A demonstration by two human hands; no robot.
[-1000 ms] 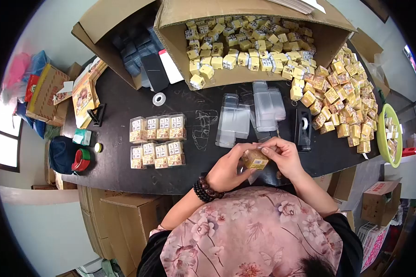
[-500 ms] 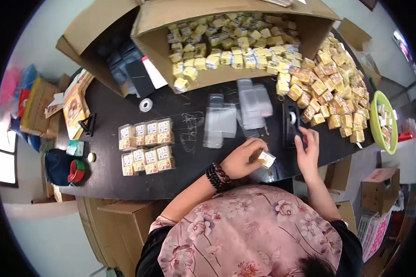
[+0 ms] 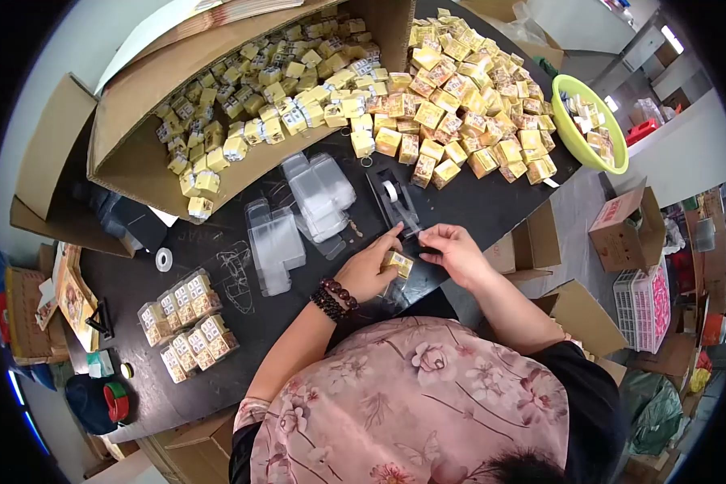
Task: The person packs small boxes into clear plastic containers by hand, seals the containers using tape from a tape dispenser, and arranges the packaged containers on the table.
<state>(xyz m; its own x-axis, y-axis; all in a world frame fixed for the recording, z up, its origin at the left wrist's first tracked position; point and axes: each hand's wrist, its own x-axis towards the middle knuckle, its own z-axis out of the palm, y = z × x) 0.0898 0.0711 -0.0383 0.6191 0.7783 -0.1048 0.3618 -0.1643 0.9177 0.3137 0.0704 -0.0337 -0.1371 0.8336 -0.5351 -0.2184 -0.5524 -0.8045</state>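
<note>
Two bare hands work close together on my feed. I see the left hand [image 3: 367, 268], a bracelet of dark round beads [image 3: 333, 300] at its wrist, gripping a small yellow printed box [image 3: 398, 264], square-edged, between thumb and fingers. Just to the right, the right hand [image 3: 457, 253] has thumb and forefinger pressed together at the near end of a long black tape dispenser [image 3: 394, 207]; I cannot tell whether any film lies between them.

Beyond and left of the left hand's grip, I make out smooth, clear plastic sleeves [image 3: 276, 250] lying flat in overlapping stacks on a dark, scuffed tabletop [image 3: 480, 206]. Farther left sit two rows of small boxes in glossy clear packs [image 3: 187, 323]. Ahead of both hands, a brown corrugated carton [image 3: 250, 165] lies open, full of yellow blocks, and a loose heap of yellow boxes [image 3: 468, 113] spreads beside it. Well right of the heap stands a lime-green plastic basin [image 3: 569, 149].
</note>
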